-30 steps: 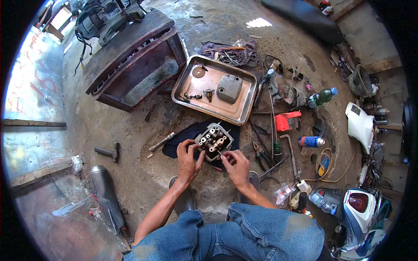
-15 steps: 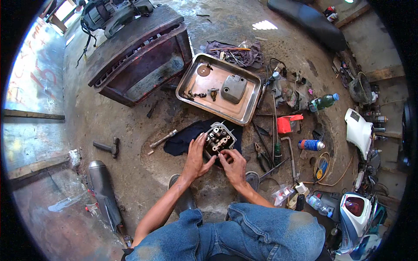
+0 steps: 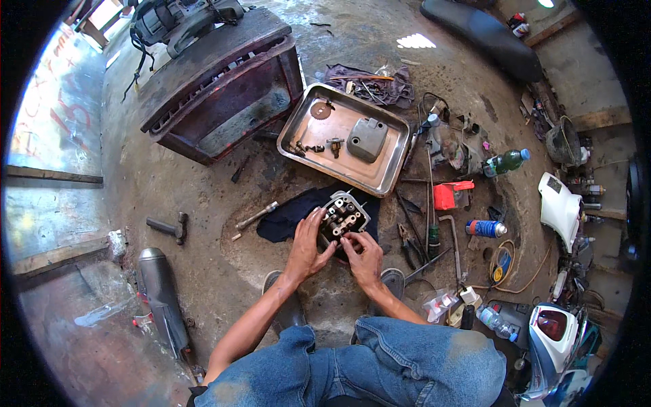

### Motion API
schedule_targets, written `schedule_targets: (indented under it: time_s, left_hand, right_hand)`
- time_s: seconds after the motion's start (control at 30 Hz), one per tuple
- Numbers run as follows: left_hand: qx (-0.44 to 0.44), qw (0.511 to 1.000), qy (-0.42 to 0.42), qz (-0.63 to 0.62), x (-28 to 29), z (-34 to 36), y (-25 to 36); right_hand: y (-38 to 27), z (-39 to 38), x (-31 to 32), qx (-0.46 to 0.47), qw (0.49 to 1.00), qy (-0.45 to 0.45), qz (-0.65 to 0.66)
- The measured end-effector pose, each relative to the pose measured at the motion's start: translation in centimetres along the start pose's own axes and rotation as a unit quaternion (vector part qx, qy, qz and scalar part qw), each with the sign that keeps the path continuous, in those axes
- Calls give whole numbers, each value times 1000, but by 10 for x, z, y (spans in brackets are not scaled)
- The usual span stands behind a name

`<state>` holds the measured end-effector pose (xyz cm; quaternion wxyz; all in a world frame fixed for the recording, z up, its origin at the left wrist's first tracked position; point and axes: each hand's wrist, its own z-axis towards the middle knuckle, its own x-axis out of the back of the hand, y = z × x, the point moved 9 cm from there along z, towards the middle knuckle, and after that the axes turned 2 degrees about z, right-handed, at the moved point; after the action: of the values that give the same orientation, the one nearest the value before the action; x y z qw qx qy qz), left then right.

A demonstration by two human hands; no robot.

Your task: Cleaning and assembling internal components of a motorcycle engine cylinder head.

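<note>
An engine cylinder head [image 3: 351,211], its valve parts facing up, rests on a dark cloth [image 3: 278,218] between my shoes. Along its left side lie the long fingers of my left hand [image 3: 304,252], with the thumb across the near side, gripping it. My right hand [image 3: 365,260] is at the near right edge, fingers bent and pressed together at the opening. Whatever small part they may pinch is hidden. Beyond, a metal tray [image 3: 308,165] holds a grey cover [image 3: 367,140], a toothed disc [image 3: 321,110] and several small parts.
A hammer [image 3: 169,228] and socket wrench [image 3: 257,216] lie left, by an exhaust muffler [image 3: 161,292]. On the right are pliers [image 3: 409,247], a screwdriver [image 3: 433,237], a red box [image 3: 449,195], a spray can [image 3: 485,228] and a green bottle [image 3: 505,163]. A dark wooden bench [image 3: 224,88] stands far left.
Both hands stay on the cylinder head, with only a slight shift of the right fingers at its near edge. The whole view has moved a little.
</note>
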<state>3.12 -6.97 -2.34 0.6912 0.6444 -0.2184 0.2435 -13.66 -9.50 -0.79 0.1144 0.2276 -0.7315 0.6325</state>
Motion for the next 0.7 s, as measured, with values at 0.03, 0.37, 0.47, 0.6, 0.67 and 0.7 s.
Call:
schedule_targets:
  time_s: [0.03,0.37,0.47,0.6,0.67,0.7]
  left_hand:
    - [1,1000,7,-4,1,0,1]
    - [39,990,131,-43,26,-10,-4]
    - [57,989,117,65,27,-10,-2]
    - [32,990,115,80,26,-6,1]
    - [5,988,124,94,27,-5,6]
    - [-19,984,134,112,30,-6,10]
  right_hand:
    - [-1,0,-1,1,1000,0,1]
    - [10,-6,10,-35,999,3,34]
    - [30,-13,31,-51,998,20,34]
    - [72,-21,78,-81,990,115,20]
    - [87,-24,104,-84,984,154,-16]
    - [92,-26,112,-88,982,164,-26]
